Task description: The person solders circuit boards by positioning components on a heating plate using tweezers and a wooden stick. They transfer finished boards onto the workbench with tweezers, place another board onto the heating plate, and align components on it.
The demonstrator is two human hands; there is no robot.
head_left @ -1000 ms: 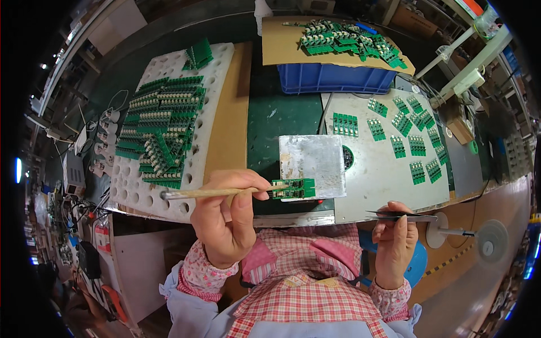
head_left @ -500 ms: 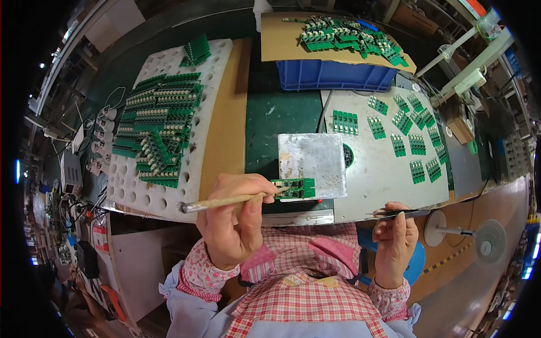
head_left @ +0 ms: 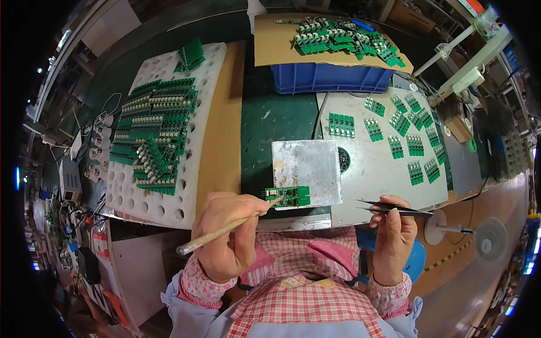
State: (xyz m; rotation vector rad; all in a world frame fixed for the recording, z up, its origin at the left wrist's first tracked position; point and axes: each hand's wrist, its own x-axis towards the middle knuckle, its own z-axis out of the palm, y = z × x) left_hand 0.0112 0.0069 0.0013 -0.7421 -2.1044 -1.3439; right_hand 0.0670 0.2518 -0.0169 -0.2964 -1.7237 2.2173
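Note:
My left hand is closed round a thin wooden stick, its thick end slanting down to the left. The stick's tip touches a green circuit board with dark and white components. That board lies at the front left edge of a square metal plate. In my right hand is a pair of black tweezers, pinched between thumb and fingers. Their points face left, apart from each other, with nothing seen between them. They are above the bench's front edge, to the right of the plate.
Small green boards lie spread on a grey sheet at right. A blue crate at the back carries cardboard with heaped boards. Rows of boards fill a white holed foam sheet at left. A dark round container stands by the plate.
The stick's thick end has dropped lower, and its tip has shifted along the board. The tweezers' points have spread apart. The whole view has shifted slightly.

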